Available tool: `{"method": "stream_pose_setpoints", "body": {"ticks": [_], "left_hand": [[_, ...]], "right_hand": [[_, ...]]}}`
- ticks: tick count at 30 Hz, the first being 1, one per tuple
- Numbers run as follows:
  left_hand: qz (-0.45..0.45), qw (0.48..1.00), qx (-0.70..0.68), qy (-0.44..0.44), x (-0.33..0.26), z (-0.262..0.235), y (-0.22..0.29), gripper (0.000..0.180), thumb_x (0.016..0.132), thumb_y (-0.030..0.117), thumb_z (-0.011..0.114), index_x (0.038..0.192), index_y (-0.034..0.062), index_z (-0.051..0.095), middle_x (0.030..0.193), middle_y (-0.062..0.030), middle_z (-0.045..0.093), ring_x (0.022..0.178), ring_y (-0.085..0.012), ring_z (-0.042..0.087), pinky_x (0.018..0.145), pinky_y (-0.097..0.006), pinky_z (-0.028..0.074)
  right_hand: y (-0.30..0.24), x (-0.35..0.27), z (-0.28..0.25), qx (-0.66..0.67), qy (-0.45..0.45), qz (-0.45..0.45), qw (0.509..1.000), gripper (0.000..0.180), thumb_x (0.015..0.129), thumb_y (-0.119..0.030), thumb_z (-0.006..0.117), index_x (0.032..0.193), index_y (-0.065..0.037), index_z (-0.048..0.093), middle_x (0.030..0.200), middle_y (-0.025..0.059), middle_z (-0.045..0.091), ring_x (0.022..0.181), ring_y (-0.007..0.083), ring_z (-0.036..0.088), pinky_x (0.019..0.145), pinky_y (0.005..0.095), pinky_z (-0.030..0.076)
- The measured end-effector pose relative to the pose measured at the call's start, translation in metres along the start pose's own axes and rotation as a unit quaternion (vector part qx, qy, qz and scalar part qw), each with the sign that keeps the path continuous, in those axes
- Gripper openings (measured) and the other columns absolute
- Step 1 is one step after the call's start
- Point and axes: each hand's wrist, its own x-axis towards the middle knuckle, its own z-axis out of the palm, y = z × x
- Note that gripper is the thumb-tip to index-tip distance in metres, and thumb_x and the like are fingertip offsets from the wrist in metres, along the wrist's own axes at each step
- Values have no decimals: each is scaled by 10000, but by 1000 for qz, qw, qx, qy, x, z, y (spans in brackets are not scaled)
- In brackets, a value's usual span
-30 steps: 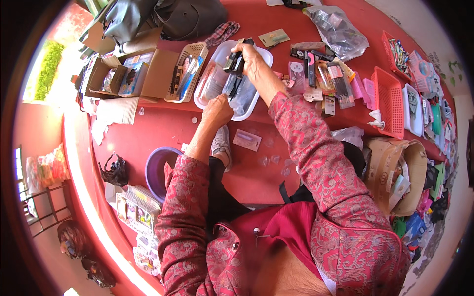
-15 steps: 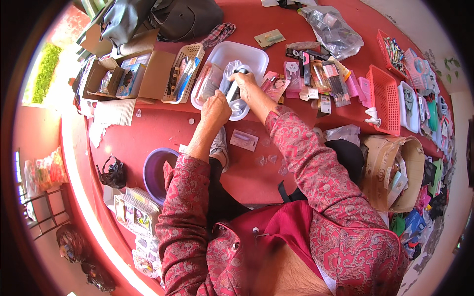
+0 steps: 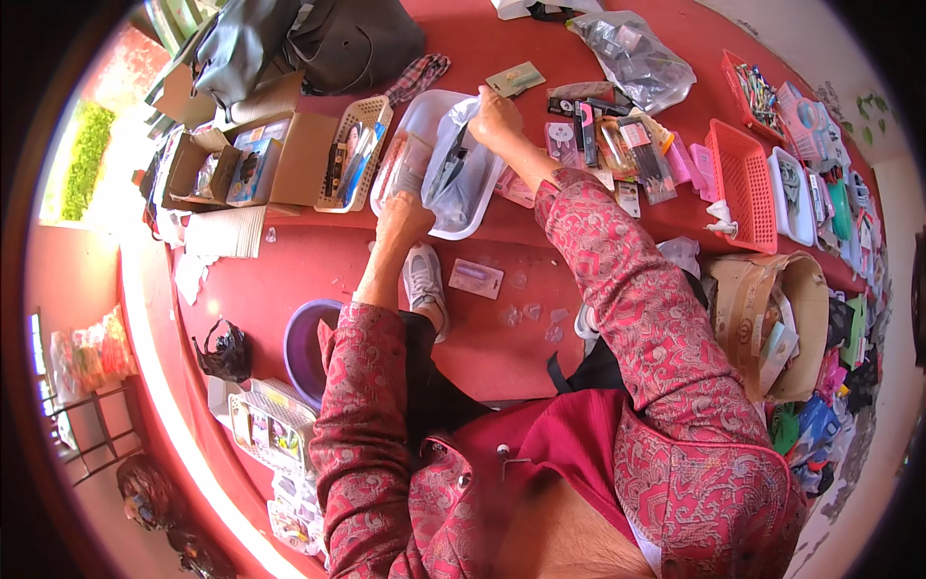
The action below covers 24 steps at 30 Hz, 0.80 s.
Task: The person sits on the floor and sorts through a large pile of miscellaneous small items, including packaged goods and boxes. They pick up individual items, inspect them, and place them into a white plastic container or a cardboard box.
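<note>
A white plastic tub [image 3: 465,232] stands on the raised red surface in front of me. Over it, a clear plastic bag [image 3: 461,114] with dark slim items [image 3: 449,170] in it hangs from my right hand [image 3: 498,122], whose fingers are closed on its upper edge. My left hand [image 3: 403,219] is closed at the tub's near left rim; its fingertips hide what they pinch. Beside the bag, clear packs with pinkish contents [image 3: 403,159] lie in the tub's left side.
Left of the tub are a cream basket [image 3: 361,145] and an open cardboard box [image 3: 289,159]. Packaged cosmetics [image 3: 617,145] and a red basket [image 3: 741,183] lie to the right. Below are a purple bucket [image 3: 307,352], a carded pack [image 3: 476,278] and a carton [image 3: 762,328].
My right hand has moved up and away from my left, drawing the plastic bag upward. The dark items now lie lower in the bag. My left hand has shifted slightly left and nearer.
</note>
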Motion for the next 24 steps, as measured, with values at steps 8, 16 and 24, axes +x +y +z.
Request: {"method": "stream_pose_setpoints", "body": {"ticks": [8,16,24], "left_hand": [[-25,984,110,140,-5,-8,2,287,672,161,495,858,-8,633,869,-219,620,840,-361,606,724,-426,484],[74,972,78,210,-33,-7,26,331,711,61,452,1028,6,529,1083,-222,528,993,-352,526,791,-427,441],[378,864,-168,286,-129,58,137,307,796,84,530,1087,-3,486,964,-200,496,865,-320,505,760,-372,426]], "right_hand": [[-39,20,-41,-68,13,-36,997,292,805,-305,479,762,-48,611,769,189,620,751,346,611,657,433,490],[-22,-16,-81,-201,-170,-162,951,222,772,-188,474,830,-40,630,866,160,618,854,294,597,711,416,467],[11,-97,-151,-495,-56,-129,858,442,830,-253,421,1175,11,503,1304,211,375,1234,391,287,971,626,140]]}}
